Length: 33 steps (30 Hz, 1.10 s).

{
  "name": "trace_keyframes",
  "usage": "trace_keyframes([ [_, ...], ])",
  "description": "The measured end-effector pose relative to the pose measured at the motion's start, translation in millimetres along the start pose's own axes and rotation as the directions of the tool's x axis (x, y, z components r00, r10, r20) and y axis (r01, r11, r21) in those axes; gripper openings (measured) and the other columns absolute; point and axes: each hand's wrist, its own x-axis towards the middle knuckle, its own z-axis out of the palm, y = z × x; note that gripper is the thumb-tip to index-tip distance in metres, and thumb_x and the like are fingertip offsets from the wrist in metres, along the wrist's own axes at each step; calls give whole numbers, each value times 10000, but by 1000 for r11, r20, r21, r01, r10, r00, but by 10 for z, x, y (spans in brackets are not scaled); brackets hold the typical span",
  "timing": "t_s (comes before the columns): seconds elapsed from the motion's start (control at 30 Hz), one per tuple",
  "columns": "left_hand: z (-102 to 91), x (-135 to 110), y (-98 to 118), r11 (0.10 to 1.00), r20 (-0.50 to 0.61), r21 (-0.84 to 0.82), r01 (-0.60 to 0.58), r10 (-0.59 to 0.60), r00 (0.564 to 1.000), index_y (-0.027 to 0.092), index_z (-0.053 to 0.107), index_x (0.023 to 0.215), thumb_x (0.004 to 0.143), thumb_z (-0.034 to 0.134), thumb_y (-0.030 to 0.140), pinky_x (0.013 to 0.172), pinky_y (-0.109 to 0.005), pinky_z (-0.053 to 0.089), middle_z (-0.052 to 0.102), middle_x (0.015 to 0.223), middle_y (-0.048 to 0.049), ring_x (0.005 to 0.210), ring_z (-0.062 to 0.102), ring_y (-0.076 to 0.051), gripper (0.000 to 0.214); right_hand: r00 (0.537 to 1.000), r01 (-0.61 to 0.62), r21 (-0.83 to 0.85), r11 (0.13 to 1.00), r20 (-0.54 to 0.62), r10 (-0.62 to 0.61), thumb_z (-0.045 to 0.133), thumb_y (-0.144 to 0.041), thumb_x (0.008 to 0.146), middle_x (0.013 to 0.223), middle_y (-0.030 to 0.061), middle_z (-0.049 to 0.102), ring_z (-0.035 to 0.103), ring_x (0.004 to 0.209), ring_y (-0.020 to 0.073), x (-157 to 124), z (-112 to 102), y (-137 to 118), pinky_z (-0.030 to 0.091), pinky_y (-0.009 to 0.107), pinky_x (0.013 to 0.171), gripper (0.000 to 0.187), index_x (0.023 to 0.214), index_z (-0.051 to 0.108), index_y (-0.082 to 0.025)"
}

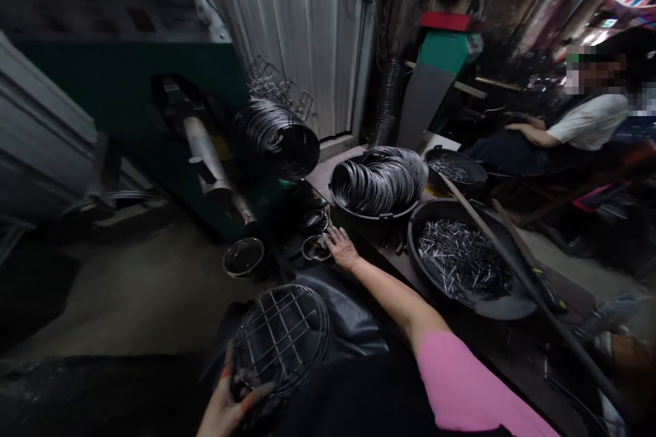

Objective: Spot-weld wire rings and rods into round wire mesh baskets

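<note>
My left hand (228,404) grips the near rim of a round wire grid rack (281,334), which lies tilted over my lap on a black sheet. My right hand (341,249) reaches forward with its fingers spread, resting at the edge of the bench beside a small round tin (315,248). Just past it stands a black basin (374,215) filled with wire rings (382,181). A wider black pan (482,307) with several short metal rods (461,256) lies to the right of my forearm.
A green machine (154,109) with a metal roller and a coil of wire rings (277,136) stands at the left. A third pan (456,171) sits farther back. Long sticks (517,266) cross the bench. Another person (584,123) sits at the far right.
</note>
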Motion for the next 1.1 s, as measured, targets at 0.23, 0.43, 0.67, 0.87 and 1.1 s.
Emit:
trace_keyframes([
  [0.23, 56, -103, 48, 995, -51, -95, -25, 21, 998, 241, 100, 1458, 498, 807, 411, 487, -192, 374, 481, 605, 95, 503, 449, -89, 1205, 999, 21, -7, 1000, 42, -21, 402, -175, 908, 1511, 153, 141, 50, 1391, 284, 427, 103, -238, -11, 572, 1075, 531, 1426, 291, -202],
  [0.43, 63, -43, 15, 990, -40, -131, -57, 52, 998, 236, 150, 1453, 509, 803, 411, 517, -193, 368, 494, 612, 87, 537, 450, -90, 1161, 997, -15, -10, 1000, 70, 16, 391, -198, 916, 1519, 135, 128, 36, 1392, 277, 550, -10, -254, -26, 556, 1071, 526, 1430, 282, -230],
  [0.67, 41, 24, -83, 993, -18, -104, -64, 63, 998, 238, 118, 1458, 529, 790, 404, 530, -203, 382, 485, 623, 88, 543, 458, -87, 1158, 995, -55, -16, 998, 85, 56, 392, -228, 915, 1520, 139, 114, 20, 1393, 278, 552, 21, -148, -1, 542, 1076, 538, 1437, 266, -218],
  [0.87, 73, -44, 21, 989, -16, -139, -43, 41, 999, 240, 115, 1457, 532, 790, 405, 534, -196, 388, 490, 619, 90, 556, 464, -91, 1157, 988, -109, 32, 994, 111, 104, 376, -270, 934, 1516, 149, 126, 56, 1389, 295, 662, -25, -290, 36, 533, 1080, 517, 1436, 270, -210],
  [1.1, 80, -13, -22, 991, -3, -129, -16, 16, 1000, 254, 82, 1459, 539, 794, 383, 537, -199, 399, 469, 631, 92, 551, 468, -89, 1171, 975, 187, 132, 973, 97, -200, 296, -316, 970, 1517, 108, 157, 70, 1392, 254, 921, -85, -1057, 69, 514, 1093, 463, 1428, 278, -259],
])
